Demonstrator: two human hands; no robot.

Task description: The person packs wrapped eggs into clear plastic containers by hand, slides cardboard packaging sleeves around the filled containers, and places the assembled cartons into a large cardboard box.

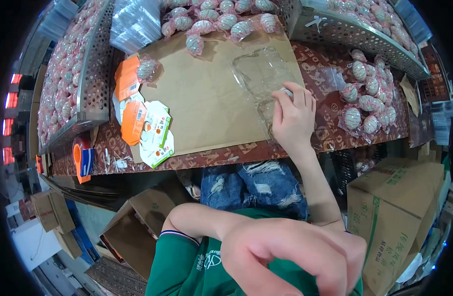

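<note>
My right hand (294, 116) reaches over the table with its fingers bent down onto a clear plastic tray (261, 69), gripping its right side. The tray lies on a sheet of brown cardboard (202, 103). Close to the camera, my left hand (295, 251) is raised in front of my green shirt. Its fingers curl loosely, the thumb is apart from them, and the fingertips run out of the picture; nothing shows in it. Left on the cardboard lie orange and white printed cartons (142, 123), with one wrapped striped ball (146, 70) by them.
Wrapped balls lie at the back (226, 22) and right (369, 98). Perforated metal bins (96, 74) full of them flank the table. Stacked clear trays (135, 24) stand at the back left. An orange and blue tape dispenser (82, 160) sits at the left edge; a carton (384, 217) stands below right.
</note>
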